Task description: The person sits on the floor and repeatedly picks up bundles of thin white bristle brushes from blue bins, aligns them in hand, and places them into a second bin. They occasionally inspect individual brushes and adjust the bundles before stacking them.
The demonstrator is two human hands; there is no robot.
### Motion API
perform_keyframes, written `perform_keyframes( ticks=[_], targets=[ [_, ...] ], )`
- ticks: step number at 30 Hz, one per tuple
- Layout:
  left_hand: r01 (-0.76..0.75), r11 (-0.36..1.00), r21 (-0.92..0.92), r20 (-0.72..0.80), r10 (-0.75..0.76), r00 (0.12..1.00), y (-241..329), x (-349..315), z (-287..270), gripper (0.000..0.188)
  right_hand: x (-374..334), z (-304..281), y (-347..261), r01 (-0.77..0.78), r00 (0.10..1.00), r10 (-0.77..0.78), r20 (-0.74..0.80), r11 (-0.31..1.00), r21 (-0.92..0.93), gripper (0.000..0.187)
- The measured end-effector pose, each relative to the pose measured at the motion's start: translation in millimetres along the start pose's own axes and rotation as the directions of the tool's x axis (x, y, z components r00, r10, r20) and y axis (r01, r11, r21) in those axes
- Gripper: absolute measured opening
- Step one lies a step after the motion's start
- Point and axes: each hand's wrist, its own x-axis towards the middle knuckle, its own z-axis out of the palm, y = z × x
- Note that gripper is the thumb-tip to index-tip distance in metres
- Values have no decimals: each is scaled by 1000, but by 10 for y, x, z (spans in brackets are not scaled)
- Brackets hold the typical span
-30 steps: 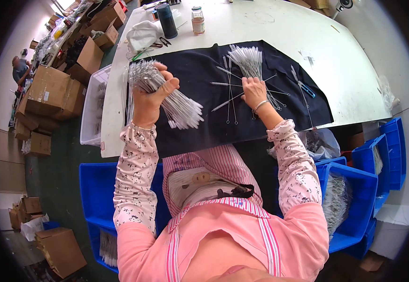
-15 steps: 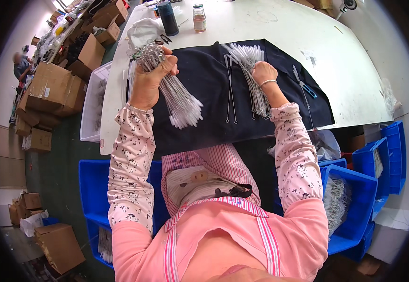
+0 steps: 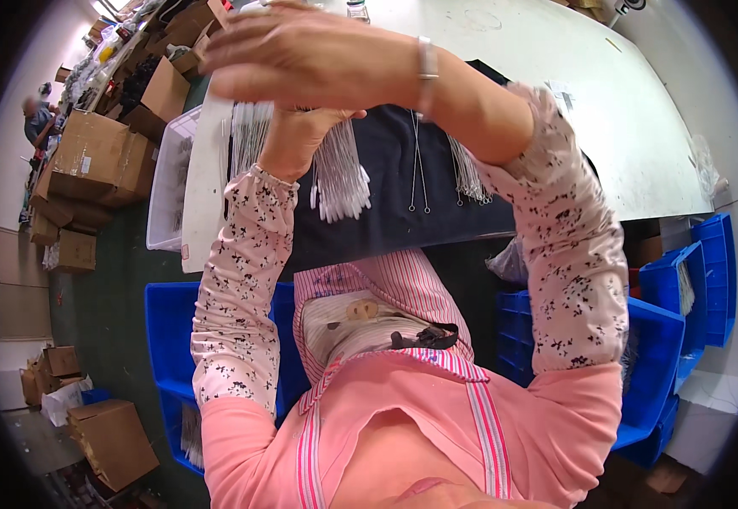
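Note:
My left hand is closed around a bundle of thin wire straw brushes, their white tips fanning downward over the dark cloth. Raised above it, my right hand is flat with fingers stretched out, holding nothing; its fingertips are smeared by motion. It hides the upper end of the bundle and part of my left fingers. More wire brushes lie left of my left hand. Two single brushes with looped ends lie mid-cloth. A second brush pile is mostly covered by my right forearm.
The cloth lies on a white table. A glass jar stands at its far side. Blue bins flank me, and a white crate is at the table's left. Cardboard boxes and a person are farther left.
My right hand has left the brush pile on the right and swung up and left over my left hand, opening flat. The held bundle now hangs straighter and has shifted slightly right.

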Motion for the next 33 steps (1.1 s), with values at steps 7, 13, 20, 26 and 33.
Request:
perform_keyframes(
  ticks=[7, 13, 20, 26, 33],
  targets=[
    [14, 999, 46, -32, -13, 999, -51, -9, -68, 32, -119, 337, -49, -277, 915, 256, 313, 961, 23, 34],
    [-14, 999, 29, -51, 15, 999, -105, -42, -77, 34, -132, 437, 32, -200, 895, 135, 424, 973, 112, 34],
    [53, 996, 73, 48, -57, 997, -174, 56, -243, 25, -144, 544, 201, -252, 846, 136, 515, 954, 162, 39],
    [102, 995, 7, 229, -101, 968, -164, 198, -321, 20, -174, 552, 254, -381, 819, 237, 522, 905, 188, 38],
    [-87, 963, 255, 279, 13, 960, -37, -202, -298, 20, -98, 278, -197, -384, 871, 193, 452, 840, 383, 44]
  ],
)
